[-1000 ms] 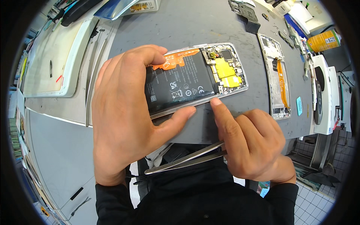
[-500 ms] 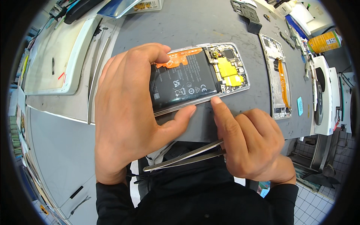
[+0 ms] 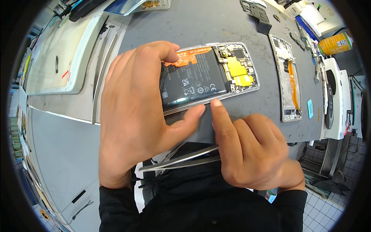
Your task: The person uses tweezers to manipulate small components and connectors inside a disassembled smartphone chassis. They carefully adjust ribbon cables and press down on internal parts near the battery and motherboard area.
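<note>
An opened smartphone (image 3: 197, 79) lies tilted on the grey work mat, its far end raised to the right. It shows a black battery (image 3: 195, 83), an orange flex cable (image 3: 183, 60) and a circuit board with yellow patches (image 3: 239, 71). My left hand (image 3: 137, 92) is wrapped round the phone's left end, fingers over the far edge and thumb by the near edge, hiding that end. My right hand (image 3: 251, 150) has its index finger stretched to the near edge. Its other fingers are curled round metal tweezers (image 3: 179, 159), whose tips point left.
A second phone frame (image 3: 288, 79) with an orange flex lies to the right, beside a small blue piece (image 3: 310, 108). Black plastic parts (image 3: 257, 15) sit at the back. A white tray-like device (image 3: 62, 58) stands at left; an orange-yellow can (image 3: 335, 43) lies at far right.
My right index finger has slid a little left along the phone's near edge, and the tweezers have shifted left with the hand. The left hand keeps its grip.
</note>
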Tool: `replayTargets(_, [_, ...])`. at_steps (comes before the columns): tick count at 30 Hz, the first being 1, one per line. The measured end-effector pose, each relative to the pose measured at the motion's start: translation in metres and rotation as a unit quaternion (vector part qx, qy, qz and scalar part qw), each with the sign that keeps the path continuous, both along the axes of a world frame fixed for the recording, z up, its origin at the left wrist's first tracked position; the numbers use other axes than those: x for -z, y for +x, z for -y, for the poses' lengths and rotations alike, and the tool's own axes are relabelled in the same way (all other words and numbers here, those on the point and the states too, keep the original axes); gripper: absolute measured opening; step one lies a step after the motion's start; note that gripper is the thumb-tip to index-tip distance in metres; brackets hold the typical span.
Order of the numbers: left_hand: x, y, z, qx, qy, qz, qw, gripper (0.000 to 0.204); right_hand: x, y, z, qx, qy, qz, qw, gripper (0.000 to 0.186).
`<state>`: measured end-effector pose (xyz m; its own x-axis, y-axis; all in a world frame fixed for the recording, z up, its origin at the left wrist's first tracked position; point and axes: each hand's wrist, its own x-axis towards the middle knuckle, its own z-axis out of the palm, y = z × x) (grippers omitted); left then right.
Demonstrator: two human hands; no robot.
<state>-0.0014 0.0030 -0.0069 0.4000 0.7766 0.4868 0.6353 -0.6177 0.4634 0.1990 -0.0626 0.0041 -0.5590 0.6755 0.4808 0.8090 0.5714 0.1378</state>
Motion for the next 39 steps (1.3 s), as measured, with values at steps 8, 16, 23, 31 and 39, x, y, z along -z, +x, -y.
replayTargets(8, [-0.002,-0.008,0.0,0.027,-0.074,0.071,0.994,0.046,0.002,-0.002,-0.001,-0.011,0.018,0.006,1.0,0.035])
replayTargets(16, [-0.002,-0.006,0.0,0.03,-0.118,0.18,0.976,0.045,0.007,-0.009,-0.002,-0.015,0.042,-0.006,0.999,0.04])
replayTargets(23, [0.0,-0.002,0.001,0.029,-0.211,0.3,0.93,0.046,-0.001,-0.014,0.001,-0.021,-0.009,0.018,1.0,0.031])
replayTargets(31, [0.003,-0.005,-0.003,0.044,-0.207,0.396,0.894,0.036,0.0,-0.014,0.0,-0.042,-0.027,-0.003,0.999,0.034])
replayTargets(39, [-0.003,-0.005,-0.003,0.023,-0.226,0.384,0.895,0.041,-0.004,-0.022,-0.001,-0.066,-0.032,0.013,0.997,0.035])
